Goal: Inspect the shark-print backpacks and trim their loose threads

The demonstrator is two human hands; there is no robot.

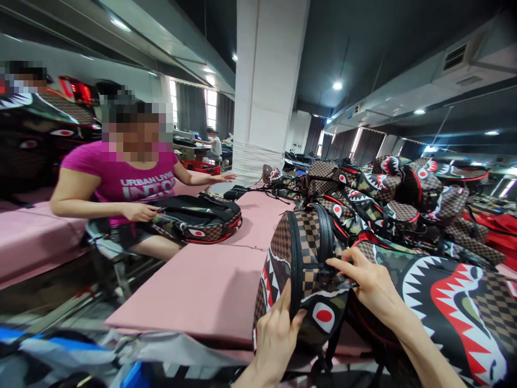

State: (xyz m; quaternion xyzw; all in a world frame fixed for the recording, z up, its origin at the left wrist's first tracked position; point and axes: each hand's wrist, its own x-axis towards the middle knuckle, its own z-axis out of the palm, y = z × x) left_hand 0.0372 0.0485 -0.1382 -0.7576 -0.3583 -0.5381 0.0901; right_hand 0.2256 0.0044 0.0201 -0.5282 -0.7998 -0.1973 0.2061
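A backpack (311, 231) with a brown-and-black check, camouflage, a red-and-white eye and shark teeth stands upright at the table's near edge. My left hand (278, 327) grips its lower side, the thumb and fingers astride the black zipper edge. On the other side, my right hand (374, 283) is closed at the backpack's edge beside the zipper, its index finger reaching toward the zipper band. A small dark part between those fingers is too hidden to name. Close to my right forearm lies another shark-face backpack (420, 285), flat on its back.
Many similar backpacks (355, 183) are heaped at the back right. Across the pink table (194, 291), a seated co-worker (133, 183) in a pink shirt handles a backpack (197, 218). A white pillar (266, 86) rises behind the table. More bags stand at the far left.
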